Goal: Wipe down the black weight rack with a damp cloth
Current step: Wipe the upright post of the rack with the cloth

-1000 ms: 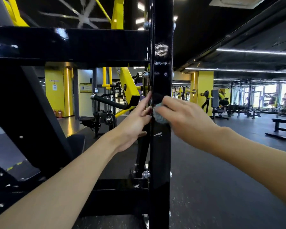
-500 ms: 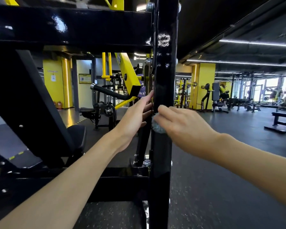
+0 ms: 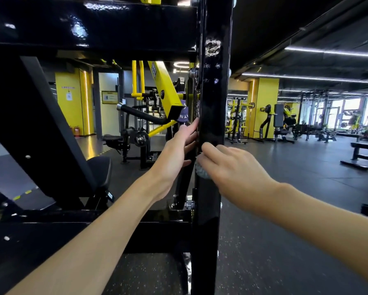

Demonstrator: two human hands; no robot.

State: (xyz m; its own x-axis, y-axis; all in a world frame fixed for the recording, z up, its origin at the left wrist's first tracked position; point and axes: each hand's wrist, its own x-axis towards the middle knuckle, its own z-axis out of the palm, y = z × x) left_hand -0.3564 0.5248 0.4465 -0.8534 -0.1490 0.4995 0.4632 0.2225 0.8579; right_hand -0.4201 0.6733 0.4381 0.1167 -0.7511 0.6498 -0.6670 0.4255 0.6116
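I am in front of the rack (image 3: 93, 24), at its tall black post (image 3: 214, 103). My right hand (image 3: 232, 167) is curled round the cloth (image 3: 201, 172) and pushes it on the front of the post, about halfway up. Only a small grey bit of the cloth peeks out under my fingers, near the left edge of the post. My left hand (image 3: 174, 152) holds nothing. Its fingers are straight and lie against the left side of the post, just above the cloth.

I think the cloth is soft, light and wet. It will squash and bunch up, so the best way to hold it is as a wad under the fingers, with no loose end hanging. The rack looks heavy, hard and shiny. I think it will not move when I push. The wet paint may be slippery, so the flat left hand is a good brace.

Higher up the post are white marks (image 3: 213, 46). Lower down is a bolt (image 3: 188, 204), and I think the cloth could snag there. I cannot tell how much of the rack is clean.
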